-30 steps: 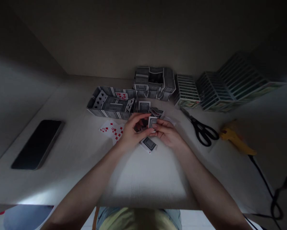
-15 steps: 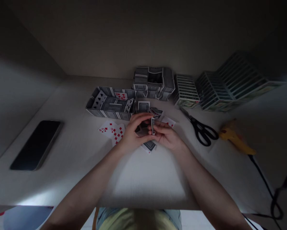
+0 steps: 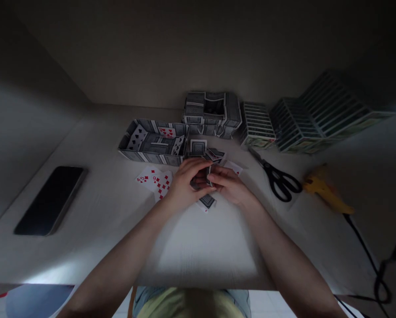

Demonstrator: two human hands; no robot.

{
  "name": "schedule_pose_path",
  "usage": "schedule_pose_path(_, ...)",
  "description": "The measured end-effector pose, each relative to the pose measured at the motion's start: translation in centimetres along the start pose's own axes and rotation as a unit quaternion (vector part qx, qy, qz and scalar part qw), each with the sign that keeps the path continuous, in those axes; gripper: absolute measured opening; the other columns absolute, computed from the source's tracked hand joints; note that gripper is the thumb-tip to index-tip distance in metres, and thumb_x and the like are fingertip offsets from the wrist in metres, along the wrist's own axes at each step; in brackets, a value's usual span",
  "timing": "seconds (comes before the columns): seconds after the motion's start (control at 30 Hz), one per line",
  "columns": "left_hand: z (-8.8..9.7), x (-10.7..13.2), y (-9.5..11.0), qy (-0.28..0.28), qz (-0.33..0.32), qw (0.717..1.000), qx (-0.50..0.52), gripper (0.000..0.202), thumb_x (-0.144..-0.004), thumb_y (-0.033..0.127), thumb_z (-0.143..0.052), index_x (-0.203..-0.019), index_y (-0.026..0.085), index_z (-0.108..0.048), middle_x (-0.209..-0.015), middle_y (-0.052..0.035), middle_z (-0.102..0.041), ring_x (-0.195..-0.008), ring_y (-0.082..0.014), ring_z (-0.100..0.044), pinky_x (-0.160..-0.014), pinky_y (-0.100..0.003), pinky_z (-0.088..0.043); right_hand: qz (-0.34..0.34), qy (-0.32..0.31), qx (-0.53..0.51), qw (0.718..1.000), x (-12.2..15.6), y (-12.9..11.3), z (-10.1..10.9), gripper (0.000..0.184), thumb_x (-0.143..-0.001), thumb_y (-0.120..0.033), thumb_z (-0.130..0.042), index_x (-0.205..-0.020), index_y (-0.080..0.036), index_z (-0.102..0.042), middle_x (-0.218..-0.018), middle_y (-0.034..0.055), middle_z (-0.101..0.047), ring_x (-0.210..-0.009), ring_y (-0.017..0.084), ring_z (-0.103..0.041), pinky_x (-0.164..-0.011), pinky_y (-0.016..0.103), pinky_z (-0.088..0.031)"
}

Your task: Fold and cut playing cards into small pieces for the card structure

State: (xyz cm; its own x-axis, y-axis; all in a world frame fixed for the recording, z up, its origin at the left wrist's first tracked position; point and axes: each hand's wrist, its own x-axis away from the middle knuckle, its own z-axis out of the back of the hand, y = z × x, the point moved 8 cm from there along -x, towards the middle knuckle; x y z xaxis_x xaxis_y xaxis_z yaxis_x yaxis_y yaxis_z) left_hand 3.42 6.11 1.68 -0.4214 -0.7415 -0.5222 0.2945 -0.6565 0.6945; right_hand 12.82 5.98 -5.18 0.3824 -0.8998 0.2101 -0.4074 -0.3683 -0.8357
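Between both hands, at the middle of the table, a playing card (image 3: pixel 209 176) stands almost edge-on. My left hand (image 3: pixel 186 183) grips it from the left, thumb at the lower end and fingers at the upper end. My right hand (image 3: pixel 229 183) pinches it from the right, thumb on its near face. Partly under the hands lies a patterned card (image 3: pixel 207 201) on the table. Red diamond cards (image 3: pixel 160 181) lie left of my left hand. Another face-down card (image 3: pixel 198 147) and a small pile of card pieces (image 3: pixel 215 154) sit just beyond the fingers.
An open box made of cards (image 3: pixel 154 143) stands back left, with a larger card-built structure (image 3: pixel 213 112) behind. Right of these are slatted card stacks (image 3: pixel 257 123). Black scissors (image 3: pixel 280 181) and a yellow glue gun (image 3: pixel 328 187) with its cord lie right; a phone (image 3: pixel 50 201) lies left.
The card between my hands has turned more edge-on, and the right fingers have shifted a little along it. The things on the table stay where they were.
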Motion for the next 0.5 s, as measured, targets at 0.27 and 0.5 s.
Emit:
schedule_pose_path(0.27, 0.05, 0.18, -0.24, 0.004, -0.024, 1.000, 0.008, 0.060, -0.061, 0.033, -0.073, -0.117, 0.025, -0.052, -0.114, -0.0078, -0.058, -0.110, -0.0224, -0.049, -0.092, -0.043, -0.041, -0.002, -0.017, -0.015, 1.000, -0.02, 0.12, 0.07, 0.027, -0.064, -0.028, -0.073, -0.089, -0.021, -0.066, -0.085, 0.0045, -0.069, -0.078, 0.017, -0.065, -0.064, 0.026, -0.052)
schedule_pose_path(0.5, 0.08, 0.17, -0.03, 0.012, -0.045, 0.999, 0.016, 0.062, -0.060, 0.033, -0.073, -0.118, 0.027, -0.052, -0.112, -0.0073, -0.060, -0.108, -0.0225, -0.050, -0.090, -0.045, -0.043, -0.011, -0.018, -0.015, 1.000, -0.05, 0.42, 0.42, 0.031, -0.060, -0.029, -0.075, -0.089, -0.019, -0.066, -0.082, 0.0045, -0.068, -0.076, 0.015, -0.064, -0.063, 0.024, -0.050)
